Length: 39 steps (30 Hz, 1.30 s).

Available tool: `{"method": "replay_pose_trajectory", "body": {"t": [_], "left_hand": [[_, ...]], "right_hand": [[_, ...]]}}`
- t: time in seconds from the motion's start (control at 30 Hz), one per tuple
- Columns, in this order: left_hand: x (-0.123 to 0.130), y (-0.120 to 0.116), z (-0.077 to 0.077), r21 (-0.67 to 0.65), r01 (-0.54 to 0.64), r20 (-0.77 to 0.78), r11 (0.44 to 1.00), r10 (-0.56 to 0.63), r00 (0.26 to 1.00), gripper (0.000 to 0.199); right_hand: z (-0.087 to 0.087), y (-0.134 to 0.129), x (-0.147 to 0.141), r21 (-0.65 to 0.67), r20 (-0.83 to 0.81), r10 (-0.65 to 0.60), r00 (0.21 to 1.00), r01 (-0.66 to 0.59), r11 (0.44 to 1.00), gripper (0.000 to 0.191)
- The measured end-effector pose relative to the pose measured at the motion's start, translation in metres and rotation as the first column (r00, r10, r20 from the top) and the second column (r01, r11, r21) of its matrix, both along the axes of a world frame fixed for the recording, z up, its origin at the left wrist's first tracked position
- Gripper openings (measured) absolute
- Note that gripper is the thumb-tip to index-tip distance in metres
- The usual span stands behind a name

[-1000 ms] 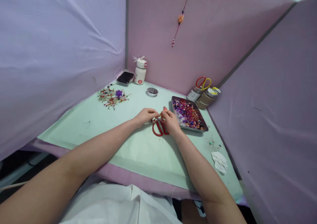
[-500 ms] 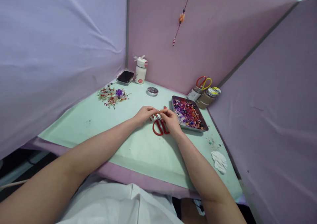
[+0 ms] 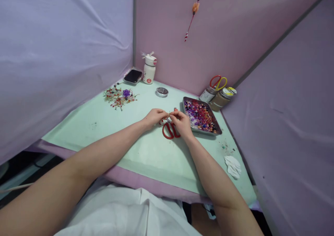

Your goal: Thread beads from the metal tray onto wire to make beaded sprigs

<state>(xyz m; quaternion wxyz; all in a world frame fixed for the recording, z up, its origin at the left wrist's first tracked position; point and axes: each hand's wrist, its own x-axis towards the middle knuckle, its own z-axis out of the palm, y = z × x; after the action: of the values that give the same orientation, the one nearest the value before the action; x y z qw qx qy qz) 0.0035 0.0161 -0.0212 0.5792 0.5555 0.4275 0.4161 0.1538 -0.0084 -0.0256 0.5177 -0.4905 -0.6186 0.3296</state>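
My left hand (image 3: pixel 154 118) and my right hand (image 3: pixel 183 125) meet fingertip to fingertip over the middle of the table, both closed in a pinch. Between them is a thin cord, its short end poking up above the fingers. A strand of clear and red beads (image 3: pixel 165 120) hangs below my left fingertips; its link to the cord is partly hidden. Directly beneath lies a pair of red-handled scissors (image 3: pixel 167 131), partly covered by my right hand. Just right of that hand stands a metal tray (image 3: pixel 206 133) of purple, red, clear and orange beads (image 3: pixel 197 114).
At the left lies a pile of beaded strands (image 3: pixel 116 98) with a purple bead ball (image 3: pixel 126 93). Behind are a phone (image 3: pixel 133 76), white bottle (image 3: pixel 149 72) and small round tin (image 3: pixel 162 92). Scissors in a can (image 3: pixel 207 95), a jar (image 3: pixel 220 101) and a white glove (image 3: pixel 233 166) are at right.
The camera view has shifted slightly. My fingertips have turned a little, and the thin cord end now stands upright between them. Both hands keep their pinch.
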Motion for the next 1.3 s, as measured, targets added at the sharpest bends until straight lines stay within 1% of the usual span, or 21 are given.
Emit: {"method": "replay_pose_trajectory", "body": {"t": [0.17,0.23,0.3,0.37,0.4,0.5,0.6,0.67,0.73,0.8,0.83,0.87,0.9,0.97,1.0,1.03,1.1,1.17,1.23,1.3], "left_hand": [[0.000,-0.004,0.003,0.025,-0.005,-0.037,1.000,0.006,0.999,0.021],[0.001,-0.005,0.005,0.034,0.002,-0.049,0.999,0.000,0.999,0.020],[0.001,-0.006,0.005,0.042,0.006,-0.059,0.999,-0.004,0.998,0.017],[0.002,-0.006,0.004,0.058,-0.003,-0.062,0.998,0.007,0.998,0.016],[0.002,-0.006,0.004,0.066,-0.014,-0.061,0.998,0.019,0.998,0.016],[0.002,-0.004,0.003,0.097,-0.055,-0.046,0.994,0.059,0.997,0.019],[0.002,-0.002,0.000,0.132,-0.088,0.000,0.987,0.089,0.996,0.019],[0.003,-0.001,-0.001,0.133,-0.109,0.038,0.985,0.105,0.994,0.019],[0.004,-0.001,-0.002,0.103,-0.117,0.089,0.988,0.108,0.990,0.019],[0.005,-0.001,-0.001,0.042,-0.089,0.165,0.995,0.081,0.983,0.018],[0.006,-0.002,-0.001,0.005,-0.064,0.205,0.998,0.061,0.977,0.017],[0.006,-0.002,0.000,-0.031,-0.040,0.240,0.999,0.047,0.970,0.017],[0.007,-0.003,0.002,-0.063,-0.022,0.266,0.998,0.038,0.963,0.018],[0.007,-0.004,0.003,-0.097,-0.016,0.283,0.995,0.043,0.958,0.018],[0.007,-0.005,0.004,-0.098,-0.023,0.283,0.995,0.051,0.958,0.019],[0.007,-0.005,0.004,-0.092,-0.032,0.279,0.995,0.056,0.959,0.019],[0.007,-0.005,0.002,-0.065,-0.041,0.259,0.997,0.057,0.964,0.020],[0.007,-0.005,0.000,-0.034,-0.030,0.227,0.999,0.037,0.973,0.021],[0.007,-0.005,-0.001,-0.021,0.011,0.197,1.000,-0.007,0.980,0.021],[0.006,-0.006,0.000,-0.036,0.067,0.181,0.997,-0.060,0.982,0.021]], "right_hand": [[0.007,-0.006,-0.003,0.086,0.107,-0.069,0.992,0.060,0.994,0.012],[0.007,-0.006,-0.005,0.095,0.130,-0.090,0.987,0.078,0.992,0.008],[0.005,-0.006,-0.006,0.036,0.091,-0.087,0.992,0.085,0.996,0.004],[0.003,-0.005,-0.007,-0.097,-0.042,-0.067,0.997,0.063,0.993,0.006],[0.003,-0.005,-0.008,-0.172,-0.134,-0.052,0.990,0.029,0.985,0.009],[0.005,-0.006,-0.009,-0.334,-0.391,-0.019,0.920,-0.122,0.934,0.015],[0.012,-0.007,-0.010,-0.431,-0.514,-0.001,0.858,-0.257,0.865,0.016],[0.018,-0.008,-0.009,-0.478,-0.560,0.014,0.828,-0.337,0.811,0.017],[0.021,-0.009,-0.009,-0.514,-0.583,0.040,0.812,-0.406,0.755,0.018],[0.022,-0.009,-0.007,-0.548,-0.563,0.078,0.823,-0.442,0.710,0.018],[0.022,-0.010,-0.006,-0.561,-0.529,0.091,0.844,-0.428,0.708,0.017],[0.021,-0.009,-0.005,-0.563,-0.478,0.091,0.874,-0.384,0.732,0.016],[0.019,-0.009,-0.004,-0.547,-0.414,0.078,0.907,-0.317,0.775,0.016],[0.017,-0.008,-0.003,-0.447,-0.297,0.023,0.955,-0.161,0.880,0.016],[0.015,-0.007,-0.003,-0.382,-0.265,-0.004,0.964,-0.101,0.919,0.018],[0.014,-0.007,-0.002,-0.323,-0.253,-0.016,0.967,-0.068,0.944,0.020],[0.012,-0.005,-0.002,-0.236,-0.262,-0.012,0.965,-0.052,0.970,0.023],[0.010,-0.004,-0.002,-0.185,-0.275,-0.021,0.961,-0.031,0.982,0.023],[0.009,-0.002,-0.001,-0.146,-0.286,-0.052,0.957,0.010,0.989,0.023],[0.008,-0.001,0.001,-0.124,-0.301,-0.083,0.950,0.047,0.991,0.025]]}}
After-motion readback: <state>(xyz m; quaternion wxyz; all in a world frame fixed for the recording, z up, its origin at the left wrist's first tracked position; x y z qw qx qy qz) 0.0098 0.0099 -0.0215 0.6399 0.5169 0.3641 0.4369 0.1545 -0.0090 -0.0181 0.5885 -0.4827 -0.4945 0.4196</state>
